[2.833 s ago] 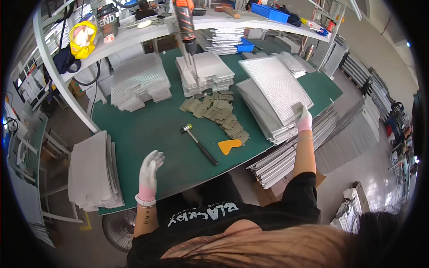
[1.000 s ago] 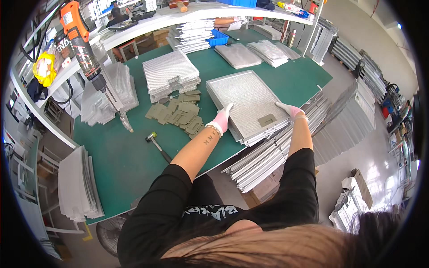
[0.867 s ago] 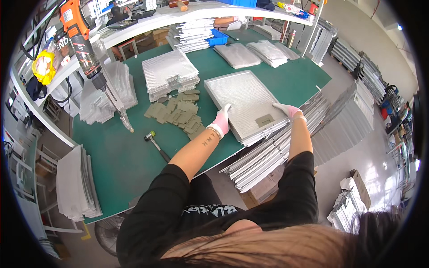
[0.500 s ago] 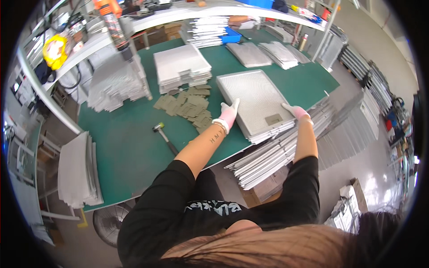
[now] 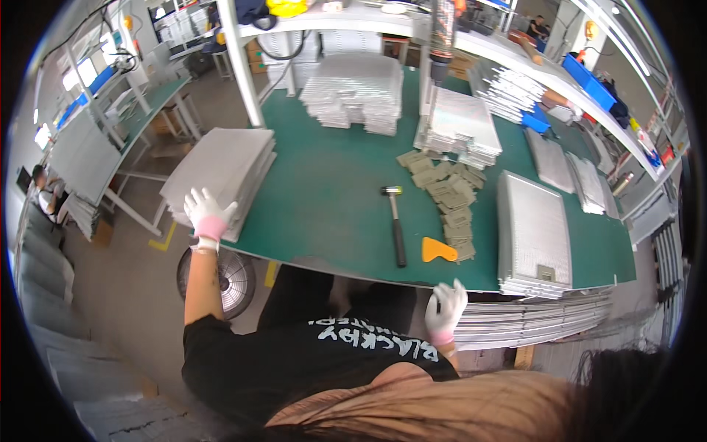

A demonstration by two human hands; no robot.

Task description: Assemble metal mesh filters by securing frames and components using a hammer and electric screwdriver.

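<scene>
Reaching out with my left hand [image 5: 208, 214], I am laying gloved, spread fingers on the near corner of a stack of grey sheet-metal panels [image 5: 221, 173] sitting at the left end of the green bench [image 5: 331, 191]; the hand is resting flat, not yet closing on anything. My right hand [image 5: 446, 308] is hanging open and empty just off the front edge of the bench, near a low pile of long metal strips [image 5: 537, 324] stored beneath it. Judging by this, I am starting to take the top panel from the left stack; the next move is calling for fingertips under one thin edge, and likely the second hand, since the sheets look wide, flat and flexible. Items lying on the bench: one hammer [image 5: 396, 225] with a dark handle, one orange plastic scraper [image 5: 439, 250] just beside it, a scatter of small olive-drab pads [image 5: 445, 195], one finished stack of ribbed grey panels [image 5: 534, 236] at the right, further perforated stacks [image 5: 357, 92] at the back. Surfaces are looking dull, matte, sharp-edged.
</scene>
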